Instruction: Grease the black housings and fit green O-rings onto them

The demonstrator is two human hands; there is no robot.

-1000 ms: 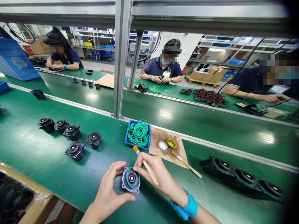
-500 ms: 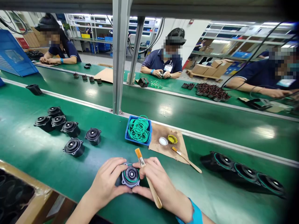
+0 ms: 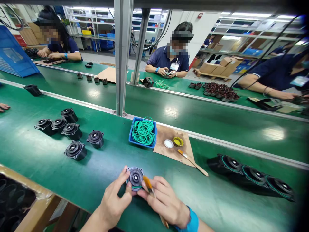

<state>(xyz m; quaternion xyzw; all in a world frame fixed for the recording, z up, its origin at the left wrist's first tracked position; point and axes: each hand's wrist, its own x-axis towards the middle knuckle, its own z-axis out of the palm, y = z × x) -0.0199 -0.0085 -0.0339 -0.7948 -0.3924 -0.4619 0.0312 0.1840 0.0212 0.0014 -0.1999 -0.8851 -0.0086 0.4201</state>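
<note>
A black round housing (image 3: 135, 175) stands upright on the green bench in front of me, with a stepped top and small lugs at its rim. My left hand (image 3: 114, 198) grips its left side, fingers at the edge and thumb at the near rim. Along that near rim shows part of a green rubber ring (image 3: 137, 187); the rest is under my fingertips or out of sight. My right hand (image 3: 165, 199) holds a wooden-handled brush (image 3: 147, 182), bristles pointing up beside the housing. Its fingertips also touch the housing's near right edge.
Several similar housings (image 3: 75, 149) stand to the left. Behind is a blue bin (image 3: 154, 145) of green rings, then cardboard (image 3: 160, 132) with a yellow cap and second brush (image 3: 193, 162). Ringed housings (image 3: 256, 176) line the right. A metal post (image 3: 120, 64) rises ahead; co-workers sit opposite.
The green ring has gone from lying across the housing's top to showing only at its near rim. Both my hands have shifted toward that rim. Another person's hand appears at far left, and one housing there moved.
</note>
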